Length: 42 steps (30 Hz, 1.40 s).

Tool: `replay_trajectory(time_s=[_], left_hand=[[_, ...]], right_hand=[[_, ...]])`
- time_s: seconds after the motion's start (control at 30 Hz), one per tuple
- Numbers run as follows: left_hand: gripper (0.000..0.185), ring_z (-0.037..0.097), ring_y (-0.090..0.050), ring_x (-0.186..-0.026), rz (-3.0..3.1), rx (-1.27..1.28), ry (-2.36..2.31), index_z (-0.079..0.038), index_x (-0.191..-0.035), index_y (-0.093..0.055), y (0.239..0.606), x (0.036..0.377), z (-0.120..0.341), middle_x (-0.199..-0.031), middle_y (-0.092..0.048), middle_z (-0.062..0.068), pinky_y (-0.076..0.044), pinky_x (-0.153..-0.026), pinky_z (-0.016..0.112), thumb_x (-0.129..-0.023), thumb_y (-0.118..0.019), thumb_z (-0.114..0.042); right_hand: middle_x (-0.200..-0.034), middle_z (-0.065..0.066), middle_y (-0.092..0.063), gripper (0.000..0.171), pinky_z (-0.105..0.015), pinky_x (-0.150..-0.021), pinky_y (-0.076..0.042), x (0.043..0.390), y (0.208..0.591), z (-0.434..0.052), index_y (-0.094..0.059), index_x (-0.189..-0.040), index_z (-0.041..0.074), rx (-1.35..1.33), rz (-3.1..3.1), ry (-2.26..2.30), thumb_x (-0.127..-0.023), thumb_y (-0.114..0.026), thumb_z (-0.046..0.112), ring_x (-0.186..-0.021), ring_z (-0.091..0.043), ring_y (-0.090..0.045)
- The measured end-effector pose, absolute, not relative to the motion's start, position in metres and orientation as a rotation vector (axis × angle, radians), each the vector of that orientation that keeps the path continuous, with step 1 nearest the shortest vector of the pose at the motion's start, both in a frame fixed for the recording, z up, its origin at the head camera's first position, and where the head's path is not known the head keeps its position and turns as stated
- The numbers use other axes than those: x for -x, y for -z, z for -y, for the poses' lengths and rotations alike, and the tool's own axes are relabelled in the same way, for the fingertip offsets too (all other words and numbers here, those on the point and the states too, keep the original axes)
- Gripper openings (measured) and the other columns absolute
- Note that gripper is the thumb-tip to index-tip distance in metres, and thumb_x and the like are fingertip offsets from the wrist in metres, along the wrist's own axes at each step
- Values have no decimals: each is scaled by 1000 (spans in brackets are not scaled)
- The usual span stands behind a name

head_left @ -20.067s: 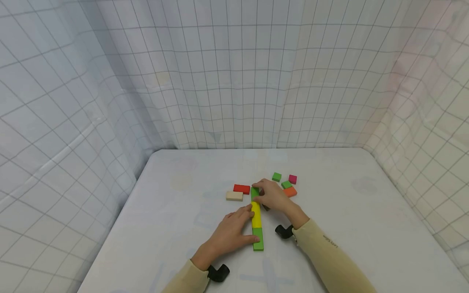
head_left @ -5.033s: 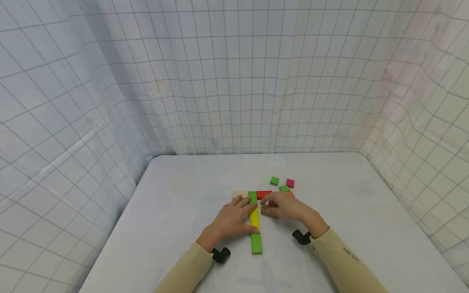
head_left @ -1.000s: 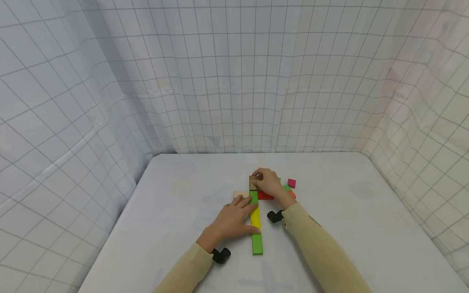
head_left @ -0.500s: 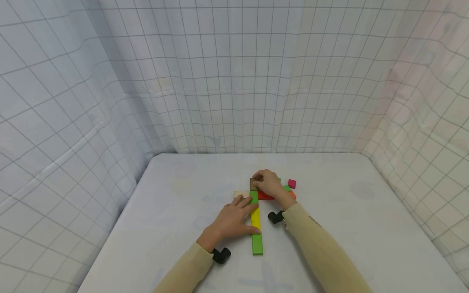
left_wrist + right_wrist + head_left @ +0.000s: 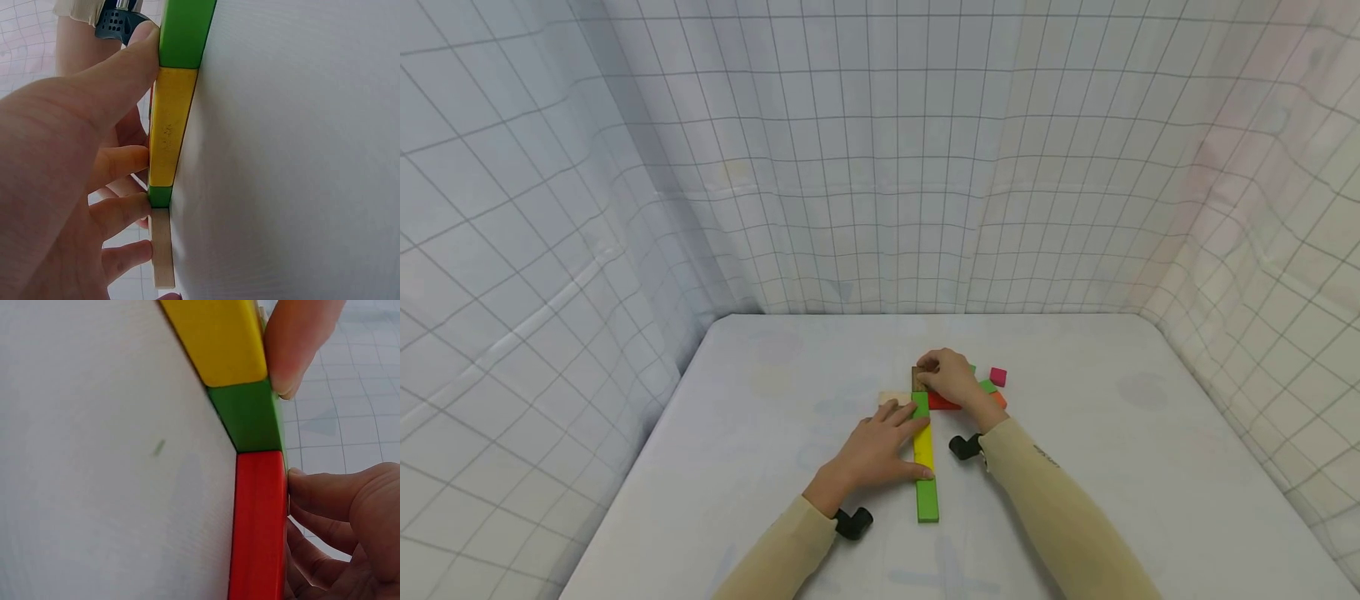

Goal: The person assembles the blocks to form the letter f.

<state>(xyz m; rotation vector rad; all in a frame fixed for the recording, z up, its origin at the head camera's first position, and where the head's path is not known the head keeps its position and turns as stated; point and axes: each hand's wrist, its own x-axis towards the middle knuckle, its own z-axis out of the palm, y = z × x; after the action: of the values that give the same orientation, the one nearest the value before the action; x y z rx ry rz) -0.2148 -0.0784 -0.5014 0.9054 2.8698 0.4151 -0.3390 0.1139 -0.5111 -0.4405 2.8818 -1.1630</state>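
Observation:
A row of flat blocks lies on the white table [image 5: 760, 467]: a long green block [image 5: 927, 500] nearest me, then a yellow block [image 5: 922, 446], then a short green block [image 5: 919, 406]. A red block [image 5: 942, 403] lies right of the short green one and a beige block [image 5: 891, 397] lies left of it. My right hand [image 5: 928, 373] pinches a brown block [image 5: 917, 380] at the row's far end. My left hand [image 5: 901, 427] rests flat on the table, its fingers [image 5: 119, 162] and thumb against the row's left side. The brown block is hidden in both wrist views.
Loose small blocks lie just right of my right hand: a green one [image 5: 987, 386], a pink one [image 5: 997, 377] and an orange one [image 5: 999, 399]. A gridded white curtain [image 5: 880, 167] closes in the table on three sides.
Five seconds ago the brown block was beside the row under my right hand; now it is at the row's far end. Over the last second it has settled slightly. My left hand has stayed put.

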Motion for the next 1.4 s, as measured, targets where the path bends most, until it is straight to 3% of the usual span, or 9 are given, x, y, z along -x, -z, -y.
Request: replay_trajectory(time_s=[0.67, 1.03, 1.4], left_hand=[[86, 33, -19, -151, -2869, -893, -414, -29, -154, -43, 506, 211, 82, -164, -27, 2, -35, -106, 61, -84, -62, -74], [86, 32, -17, -152, -2873, -903, -390, -30, -155, -42, 508, 217, 79, -165, -25, 1, -35, -107, 60, -84, -60, -76], [86, 32, -17, -152, -2870, -883, -382, -30, -155, -43, 507, 218, 78, -165, -25, 0, -34, -108, 60, -83, -61, -76]], right_hand=[[-100, -1, -67, 21, -39, -85, -53, 332, 517, -110, -74, -113, 10, 456, -2891, 1200, -93, -74, 19, -93, -20, -63], [-107, -7, -67, 29, -40, -85, -55, 332, 509, -115, -70, -121, 10, 438, -2898, 1211, -93, -74, 18, -97, -23, -64], [-111, -1, -67, 25, -38, -86, -55, 311, 489, -138, -72, -119, 15, 445, -2934, 1190, -94, -73, 20, -99, -21, -61]])
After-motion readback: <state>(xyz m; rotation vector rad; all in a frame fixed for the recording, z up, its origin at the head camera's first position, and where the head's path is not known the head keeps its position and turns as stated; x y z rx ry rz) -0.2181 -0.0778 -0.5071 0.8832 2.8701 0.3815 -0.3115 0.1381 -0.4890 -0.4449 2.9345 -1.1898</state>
